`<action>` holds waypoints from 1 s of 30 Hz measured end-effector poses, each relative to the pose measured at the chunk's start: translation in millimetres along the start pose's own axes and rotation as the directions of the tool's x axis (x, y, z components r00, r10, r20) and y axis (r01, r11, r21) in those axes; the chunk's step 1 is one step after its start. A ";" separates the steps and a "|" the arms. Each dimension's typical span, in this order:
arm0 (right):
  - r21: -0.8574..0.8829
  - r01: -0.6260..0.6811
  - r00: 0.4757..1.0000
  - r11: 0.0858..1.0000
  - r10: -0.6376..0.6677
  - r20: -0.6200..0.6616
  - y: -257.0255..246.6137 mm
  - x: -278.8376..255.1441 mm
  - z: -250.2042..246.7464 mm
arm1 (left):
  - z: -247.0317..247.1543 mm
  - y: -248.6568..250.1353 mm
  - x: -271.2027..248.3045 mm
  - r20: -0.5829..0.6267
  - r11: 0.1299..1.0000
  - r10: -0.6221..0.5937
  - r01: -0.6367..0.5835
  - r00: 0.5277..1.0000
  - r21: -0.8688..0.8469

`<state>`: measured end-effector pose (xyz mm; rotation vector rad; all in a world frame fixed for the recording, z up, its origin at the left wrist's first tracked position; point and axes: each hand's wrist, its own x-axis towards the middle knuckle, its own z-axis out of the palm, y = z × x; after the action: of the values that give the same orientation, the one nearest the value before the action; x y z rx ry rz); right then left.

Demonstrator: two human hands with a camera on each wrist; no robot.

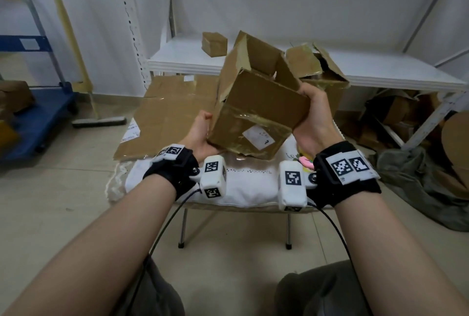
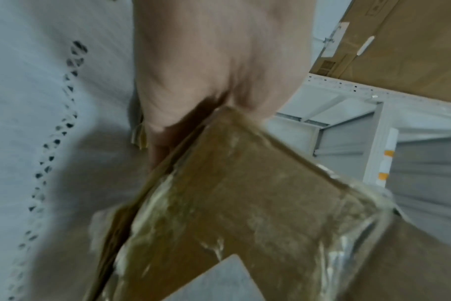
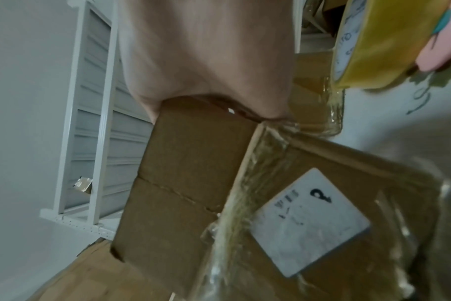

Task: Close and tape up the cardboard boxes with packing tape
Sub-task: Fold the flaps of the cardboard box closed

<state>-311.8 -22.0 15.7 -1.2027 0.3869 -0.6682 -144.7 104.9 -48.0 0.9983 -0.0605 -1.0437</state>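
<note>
I hold a brown cardboard box (image 1: 256, 102) tilted in the air above a small table, its top flaps standing open and pointing away from me. Old clear tape and a white label (image 1: 258, 135) cover its near face. My left hand (image 1: 200, 133) grips the lower left corner, fingers hidden under the box (image 2: 245, 203). My right hand (image 1: 312, 118) grips the right edge of the box (image 3: 193, 163). A yellow roll of packing tape (image 3: 381, 40) lies on the table by my right wrist, with a pink object (image 3: 440, 46) against it.
The table has a white cloth (image 1: 241, 189). Behind it stand a second open, torn box (image 1: 324, 80) and a white shelf (image 1: 380, 74) with a small closed box (image 1: 214, 43). Flattened cardboard (image 1: 165, 118) lies on the floor, with a blue cart (image 1: 38, 112) at the left.
</note>
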 end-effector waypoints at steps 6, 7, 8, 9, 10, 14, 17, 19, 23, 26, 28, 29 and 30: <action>-0.086 -0.125 0.990 0.988 0.117 -0.083 0.6 -3.5 -7.5 | -6.5 -13.0 14.7 -0.059 0.815 0.094 -0.043 0.994 0.578; -0.085 -0.130 0.988 0.988 0.121 -0.101 1.3 -4.6 -8.3 | -7.5 -11.8 17.2 -0.073 0.717 0.182 -0.081 0.981 0.692; -0.093 -0.133 0.986 0.987 0.122 -0.115 0.7 -8.5 -6.9 | -6.0 -10.3 17.1 -0.071 0.632 0.269 -0.120 0.961 0.766; -0.110 -0.130 0.984 0.985 0.116 -0.132 2.4 -9.8 -7.6 | -5.3 -6.5 18.1 -0.062 0.567 0.350 -0.158 0.935 0.808; -0.140 -0.123 0.986 0.982 0.104 -0.133 2.8 -12.1 -7.1 | -3.4 -2.7 16.5 -0.034 0.502 0.445 -0.218 0.895 0.837; -0.259 -0.035 0.997 0.965 0.014 -0.082 6.7 -13.0 -5.5 | 17.5 18.9 -9.8 0.364 0.304 0.681 -0.697 0.635 0.649; -0.326 -0.025 0.997 0.945 0.001 -0.073 4.4 -15.6 -4.3 | 30.1 29.2 -25.3 0.616 0.096 0.588 -0.801 0.524 0.591; -0.348 -0.034 0.993 0.937 -0.009 -0.120 4.8 -15.0 -6.0 | 26.2 29.7 -27.3 0.651 -0.023 0.504 -0.744 0.568 0.667; -0.355 -0.010 0.967 0.935 -0.080 -0.240 3.3 -11.3 -9.6 | 10.7 32.7 -29.8 0.582 -0.082 0.559 -0.660 0.591 0.747; -0.344 -0.010 0.955 0.939 -0.093 -0.283 4.2 -9.2 -16.7 | 5.3 41.9 -35.4 0.571 -0.070 0.557 -0.652 0.602 0.755; -0.351 -0.019 0.947 0.936 -0.096 -0.306 6.6 -9.2 -19.9 | 0.8 45.7 -37.1 0.572 -0.111 0.519 -0.613 0.635 0.782; -0.364 -0.021 0.945 0.931 -0.100 -0.312 7.5 -9.7 -20.4 | -1.5 46.3 -37.1 0.562 -0.138 0.511 -0.583 0.651 0.801; -0.379 -0.020 0.943 0.925 -0.109 -0.315 8.3 -10.1 -20.4 | -3.3 46.3 -37.1 0.547 -0.155 0.513 -0.555 0.661 0.817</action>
<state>-329.5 -28.4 0.4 -1.4706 0.8021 -0.8660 -131.2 140.5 -2.3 1.9225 -1.3294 0.0206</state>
